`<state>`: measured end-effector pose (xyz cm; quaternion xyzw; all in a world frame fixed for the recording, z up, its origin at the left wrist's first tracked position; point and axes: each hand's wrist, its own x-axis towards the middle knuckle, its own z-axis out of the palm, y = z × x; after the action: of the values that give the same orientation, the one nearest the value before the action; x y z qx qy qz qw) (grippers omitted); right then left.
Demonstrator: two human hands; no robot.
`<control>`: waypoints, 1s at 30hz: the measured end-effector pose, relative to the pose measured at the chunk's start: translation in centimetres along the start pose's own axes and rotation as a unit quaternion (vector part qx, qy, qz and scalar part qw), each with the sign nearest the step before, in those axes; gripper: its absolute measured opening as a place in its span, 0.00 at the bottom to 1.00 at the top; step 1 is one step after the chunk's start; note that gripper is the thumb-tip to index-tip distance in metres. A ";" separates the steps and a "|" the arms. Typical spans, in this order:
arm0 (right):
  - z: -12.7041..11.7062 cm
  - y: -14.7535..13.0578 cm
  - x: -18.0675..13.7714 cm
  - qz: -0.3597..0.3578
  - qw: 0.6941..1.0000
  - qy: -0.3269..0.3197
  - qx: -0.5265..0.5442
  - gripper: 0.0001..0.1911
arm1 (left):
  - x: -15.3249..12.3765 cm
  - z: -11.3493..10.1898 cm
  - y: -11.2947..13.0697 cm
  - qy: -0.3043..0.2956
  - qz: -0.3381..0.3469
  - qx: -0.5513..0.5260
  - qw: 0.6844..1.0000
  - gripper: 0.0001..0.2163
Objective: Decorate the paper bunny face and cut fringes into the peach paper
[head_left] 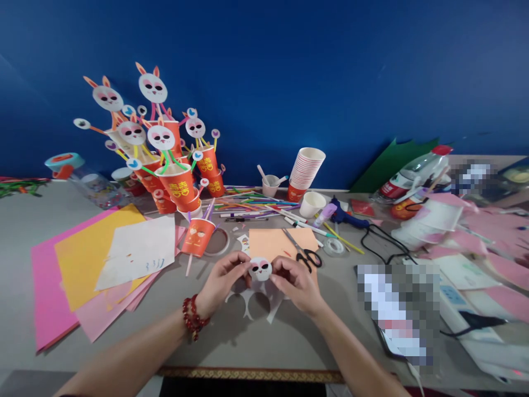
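Observation:
Between both hands is a small round white paper face (pixel 260 269) with black eyes and pink marks. My left hand (pixel 226 275), with a red bead bracelet (pixel 193 317) at the wrist, pinches its left edge. At its right edge, my right hand (pixel 297 284) has thumb and fingers closed on it. Below lies a white paper scrap (pixel 248 309) with round holes cut out. Just beyond the hands, black-handled scissors (pixel 309 258) rest on an orange paper sheet (pixel 264 240). A red paper cup (pixel 198 237) with pipe cleaners lies tilted left of them.
Red cups with rabbit faces (pixel 161 137) stand stacked at the back left. Coloured sheets (pixel 45 286) lie left. Along the back are pens (pixel 248 207), a tall cup stack (pixel 306 168) and a blue glue gun (pixel 349 216). A phone (pixel 392 314) and a power strip (pixel 458 298) lie right.

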<state>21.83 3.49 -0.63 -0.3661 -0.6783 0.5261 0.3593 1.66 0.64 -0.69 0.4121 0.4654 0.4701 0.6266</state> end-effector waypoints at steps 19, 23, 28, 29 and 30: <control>0.7 -0.5 -0.3 -0.054 0.994 0.055 -0.073 0.06 | 0.3 0.3 -0.6 0.055 0.050 0.056 0.996 0.16; 0.7 -0.5 -0.3 -0.066 0.993 0.053 -0.084 0.06 | 0.1 0.5 -0.3 0.042 0.074 0.074 0.994 0.17; 0.9 -0.3 -0.4 -0.113 0.982 0.040 -0.148 0.06 | -0.4 0.9 -0.1 -0.005 0.111 0.078 0.991 0.20; 1.0 -0.3 -0.5 -0.122 0.978 0.034 -0.167 0.06 | -0.4 0.9 -0.1 -0.012 0.116 0.073 0.990 0.21; 1.1 -0.2 -0.5 -0.131 0.973 0.028 -0.187 0.06 | -0.5 0.9 -0.2 -0.015 0.119 0.068 0.990 0.21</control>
<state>21.06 2.51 -0.65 -0.3494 -0.7963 0.3277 0.3695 2.52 0.08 -0.57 0.5135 0.4342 0.5024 0.5434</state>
